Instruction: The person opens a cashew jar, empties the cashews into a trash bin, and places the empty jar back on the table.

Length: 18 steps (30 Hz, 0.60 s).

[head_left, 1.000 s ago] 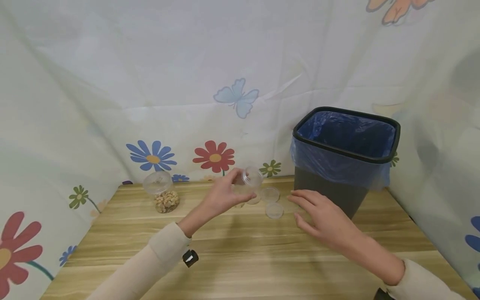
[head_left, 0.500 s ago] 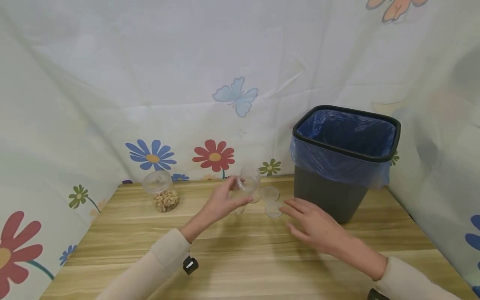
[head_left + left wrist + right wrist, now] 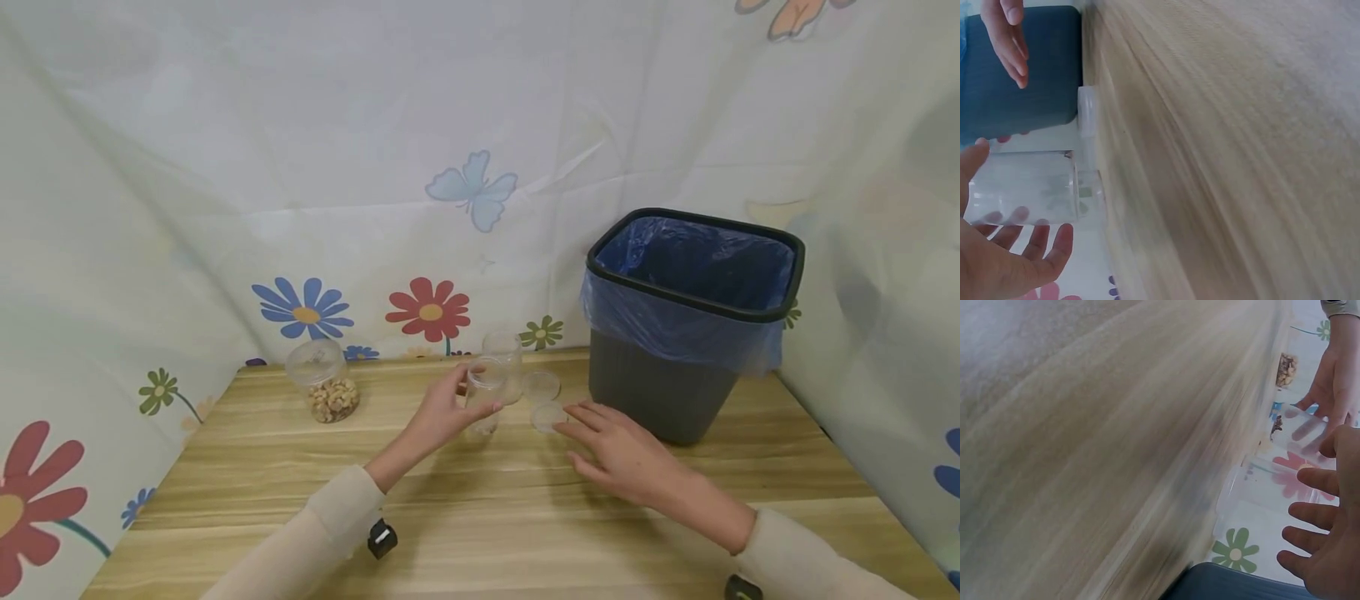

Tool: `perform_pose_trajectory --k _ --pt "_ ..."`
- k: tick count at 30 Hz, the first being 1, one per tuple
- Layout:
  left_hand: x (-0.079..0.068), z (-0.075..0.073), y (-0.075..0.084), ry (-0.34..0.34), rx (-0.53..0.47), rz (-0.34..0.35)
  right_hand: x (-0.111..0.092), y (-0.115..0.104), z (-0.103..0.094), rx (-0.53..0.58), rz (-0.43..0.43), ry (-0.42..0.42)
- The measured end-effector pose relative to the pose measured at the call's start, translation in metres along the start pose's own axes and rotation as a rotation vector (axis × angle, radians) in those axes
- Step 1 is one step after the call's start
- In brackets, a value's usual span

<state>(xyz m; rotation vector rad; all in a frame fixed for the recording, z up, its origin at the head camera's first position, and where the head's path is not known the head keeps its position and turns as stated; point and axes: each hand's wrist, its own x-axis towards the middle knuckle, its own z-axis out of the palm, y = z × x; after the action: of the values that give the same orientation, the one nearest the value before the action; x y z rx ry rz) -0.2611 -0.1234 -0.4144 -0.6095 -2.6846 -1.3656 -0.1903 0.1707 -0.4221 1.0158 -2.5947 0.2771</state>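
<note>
My left hand (image 3: 438, 412) grips a clear jar (image 3: 486, 387) round its side, thumb in front and fingers behind. It stands upright, its base close over the table, with a few dark bits low inside in the right wrist view. Just behind it is another clear jar (image 3: 510, 367). Two clear round lids lie to the right: a back lid (image 3: 542, 386) and a front lid (image 3: 546, 417). My right hand (image 3: 622, 450) hovers palm down with loose fingers, its fingertips overlapping the front lid's right edge in the head view. Nothing is held in it.
A clear jar of shelled nuts (image 3: 333, 400) stands at the table's back left. At the back right is a tall grey bin (image 3: 645, 383) with a blue liner (image 3: 675, 333). A printed cloth (image 3: 360, 208) hangs along the wooden table's (image 3: 480, 517) back edge.
My left hand has brought its jar left and down toward the table, from tilted to upright, revealing the jar behind. My right hand has moved left to the front lid.
</note>
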Motion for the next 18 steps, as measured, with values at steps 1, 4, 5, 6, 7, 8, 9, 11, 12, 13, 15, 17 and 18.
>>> perform_pose_trajectory --k 1,4,5,6,7,8,9,11,12,13,15,17,18 --pt "0.000 0.001 -0.001 0.002 -0.009 -0.009 0.000 0.000 0.001 0.001 0.005 -0.004" --pt "0.000 0.005 -0.004 0.012 -0.040 -0.028 0.001 -0.001 0.002 0.007 0.017 -0.011" --pt "0.000 0.006 -0.006 0.017 -0.045 -0.027 0.001 -0.001 0.002 0.009 0.020 -0.010" --pt "0.000 0.007 -0.006 0.020 -0.049 -0.026 0.001 -0.001 0.002 0.008 0.021 -0.007" --pt "0.001 0.008 -0.008 0.023 -0.051 -0.024 0.002 -0.001 0.002 0.007 0.023 -0.006" --pt "0.001 0.009 -0.008 0.025 -0.056 -0.021 0.003 0.000 0.003 0.007 0.024 -0.003" --pt "0.001 0.010 -0.008 0.025 -0.061 -0.018 0.003 0.000 0.003 0.003 0.026 -0.001" --pt "0.001 0.012 -0.009 0.022 -0.076 -0.011 0.004 0.000 0.003 -0.010 0.030 0.000" --pt "0.001 0.013 -0.009 0.019 -0.084 -0.012 0.005 0.001 0.004 -0.012 0.033 -0.001" --pt "0.002 0.014 -0.010 0.017 -0.093 -0.013 0.006 0.001 0.004 -0.013 0.037 -0.004" --pt "0.002 0.016 -0.010 0.015 -0.106 -0.017 0.007 0.002 0.005 -0.016 0.047 -0.013" --pt "0.003 0.018 -0.011 0.020 -0.115 -0.020 0.008 0.002 0.005 -0.012 0.058 -0.025" --pt "0.003 0.019 -0.011 0.022 -0.118 -0.023 0.008 0.003 0.005 -0.010 0.063 -0.031"
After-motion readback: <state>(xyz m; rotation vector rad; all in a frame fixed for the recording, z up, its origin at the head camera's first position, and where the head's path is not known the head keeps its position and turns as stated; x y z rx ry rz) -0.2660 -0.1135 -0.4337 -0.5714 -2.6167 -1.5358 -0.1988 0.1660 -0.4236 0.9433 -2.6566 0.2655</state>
